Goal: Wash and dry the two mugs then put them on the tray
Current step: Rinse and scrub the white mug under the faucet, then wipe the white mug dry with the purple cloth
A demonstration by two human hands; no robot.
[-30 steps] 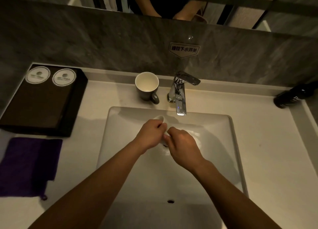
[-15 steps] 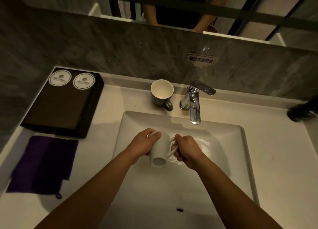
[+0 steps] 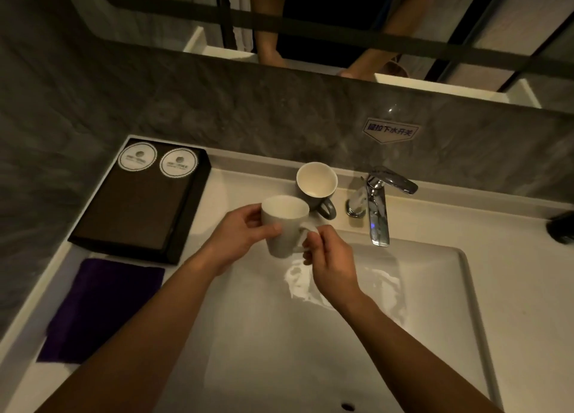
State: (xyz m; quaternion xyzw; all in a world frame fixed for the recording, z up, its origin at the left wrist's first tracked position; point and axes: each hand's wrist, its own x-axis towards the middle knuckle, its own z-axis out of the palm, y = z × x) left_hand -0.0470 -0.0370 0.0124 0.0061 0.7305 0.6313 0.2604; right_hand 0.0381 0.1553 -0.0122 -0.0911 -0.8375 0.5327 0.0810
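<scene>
Your left hand (image 3: 245,232) wraps the body of the white mug (image 3: 284,226), fingers curled round its left and front wall, thumb at its near side. Your right hand (image 3: 332,257) pinches the mug's handle (image 3: 307,231) between thumb and fingertips. The mug sits between your two hands, upright with a slight tilt, mouth up, held above the left rear corner of the sink (image 3: 450,288).

Behind the sink, on the counter (image 3: 512,257), the grey mug (image 3: 316,185) stands upright, white inside, handle turned toward you; the white mug overlaps its near edge in this view, and contact cannot be told. The tap (image 3: 377,201) rises just right of the grey mug, spout reaching over the sink's rear edge. A wet sheen (image 3: 310,285) lies on the sink floor below your right hand.

Left of the sink, the black tray (image 3: 139,201) rests on the counter with two round paper coasters (image 3: 157,161) at its far end. The purple cloth (image 3: 99,310) lies flat on the counter just nearer you than the tray. A dark object (image 3: 562,231) at the sink's far right is cut off by the frame edge.
</scene>
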